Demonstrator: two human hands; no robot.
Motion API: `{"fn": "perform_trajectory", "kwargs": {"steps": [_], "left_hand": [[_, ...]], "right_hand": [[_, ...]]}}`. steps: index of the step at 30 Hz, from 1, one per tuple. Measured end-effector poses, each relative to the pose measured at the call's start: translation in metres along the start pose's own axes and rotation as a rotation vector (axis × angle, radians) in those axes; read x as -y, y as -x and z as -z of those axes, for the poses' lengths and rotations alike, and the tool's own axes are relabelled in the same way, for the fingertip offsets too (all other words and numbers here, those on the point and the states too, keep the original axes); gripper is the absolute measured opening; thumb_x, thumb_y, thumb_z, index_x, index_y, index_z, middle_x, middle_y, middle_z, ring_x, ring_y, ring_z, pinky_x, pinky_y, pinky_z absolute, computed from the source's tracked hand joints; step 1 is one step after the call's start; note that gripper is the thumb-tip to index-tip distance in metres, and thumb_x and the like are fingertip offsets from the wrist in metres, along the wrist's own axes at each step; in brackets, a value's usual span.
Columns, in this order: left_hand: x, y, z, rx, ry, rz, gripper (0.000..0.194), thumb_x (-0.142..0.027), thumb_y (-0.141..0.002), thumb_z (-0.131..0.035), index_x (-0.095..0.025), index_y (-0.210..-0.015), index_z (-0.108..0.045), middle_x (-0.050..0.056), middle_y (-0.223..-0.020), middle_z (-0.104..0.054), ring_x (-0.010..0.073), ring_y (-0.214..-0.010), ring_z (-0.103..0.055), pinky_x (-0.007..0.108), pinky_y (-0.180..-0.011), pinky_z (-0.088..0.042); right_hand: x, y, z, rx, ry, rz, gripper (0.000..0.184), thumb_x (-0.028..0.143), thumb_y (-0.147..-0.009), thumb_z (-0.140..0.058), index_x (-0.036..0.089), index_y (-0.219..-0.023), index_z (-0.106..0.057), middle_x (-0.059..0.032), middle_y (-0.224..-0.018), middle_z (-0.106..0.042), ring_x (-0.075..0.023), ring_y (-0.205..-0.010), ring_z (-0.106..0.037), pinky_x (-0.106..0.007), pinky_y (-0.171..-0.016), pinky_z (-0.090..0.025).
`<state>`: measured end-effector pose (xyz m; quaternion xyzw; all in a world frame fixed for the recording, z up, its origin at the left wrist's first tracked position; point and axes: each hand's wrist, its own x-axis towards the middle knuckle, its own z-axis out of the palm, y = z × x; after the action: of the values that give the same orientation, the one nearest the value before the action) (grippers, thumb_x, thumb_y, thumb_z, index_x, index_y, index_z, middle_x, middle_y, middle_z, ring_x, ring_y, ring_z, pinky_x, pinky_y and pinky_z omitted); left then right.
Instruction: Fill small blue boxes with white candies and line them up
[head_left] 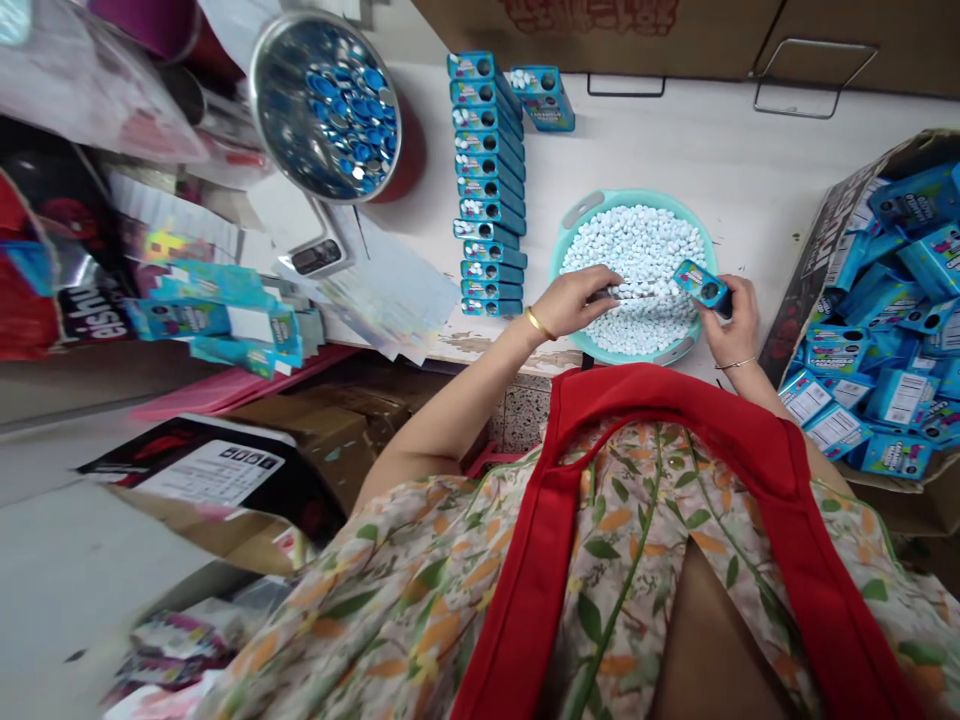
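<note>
A turquoise basin (556,262) of small pale-blue candies (637,235) stands in front of me on the white table. My left hand (579,302) reaches over its left side, fingers pinched at the candies; a thin, dark edge shows at the fingertips, too unclear to name. At the basin's right rim, my right hand (733,325) grips a small blue candy box (701,284), tilted, with a round dark hole in its face. Left of the basin runs a column of similar filled boxes (491,190), white candies showing at their ends. Another box (545,98) stands apart at the back.
A steel bowl (262,110) of blue metallic caps sits back left, beside a small scale (315,255) and papers (397,290). At right, a carton (799,270) is heaped with blue boxes. Brown cartons (697,40) line the back. Flattened blue packaging (225,315) lies left.
</note>
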<state>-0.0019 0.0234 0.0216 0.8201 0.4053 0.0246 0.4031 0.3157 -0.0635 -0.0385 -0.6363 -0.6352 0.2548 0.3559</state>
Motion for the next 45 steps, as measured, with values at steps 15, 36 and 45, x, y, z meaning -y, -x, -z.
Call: {"fn": "perform_trajectory", "kwargs": {"steps": [15, 36, 45], "left_hand": [[-0.117, 0.0, 0.04, -0.011, -0.528, 0.003, 0.03, -0.017, -0.109, -0.047, -0.02, -0.115, -0.076, 0.015, -0.107, -0.073, 0.031, -0.107, -0.07, 0.045, -0.089, -0.058], [0.032, -0.041, -0.085, -0.013, 0.14, 0.129, 0.034, -0.029, -0.103, -0.062, -0.014, -0.132, -0.068, 0.016, -0.131, -0.075, 0.0275, -0.115, -0.071, 0.038, -0.104, -0.054], [-0.03, 0.005, 0.025, -0.029, -0.178, -0.11, 0.029, -0.032, -0.108, -0.059, -0.018, -0.13, -0.069, 0.011, -0.119, -0.076, 0.0249, -0.107, -0.072, 0.035, -0.092, -0.055]], "right_hand": [[0.009, 0.001, -0.039, 0.112, 0.025, 0.114, 0.037, 0.037, -0.097, -0.058, 0.028, -0.133, -0.061, -0.013, -0.129, -0.072, -0.0348, -0.125, -0.067, -0.064, -0.113, -0.059], [-0.003, 0.005, 0.012, -0.139, -0.089, -0.114, 0.05, 0.058, -0.094, -0.074, 0.024, -0.128, -0.062, -0.009, -0.118, -0.065, -0.029, -0.111, -0.068, -0.057, -0.108, -0.058], [0.004, 0.001, -0.016, -0.013, 0.015, 0.157, 0.039, 0.033, -0.096, -0.061, 0.027, -0.134, -0.059, -0.0121, -0.126, -0.069, -0.0339, -0.12, -0.067, -0.059, -0.106, -0.061]]}}
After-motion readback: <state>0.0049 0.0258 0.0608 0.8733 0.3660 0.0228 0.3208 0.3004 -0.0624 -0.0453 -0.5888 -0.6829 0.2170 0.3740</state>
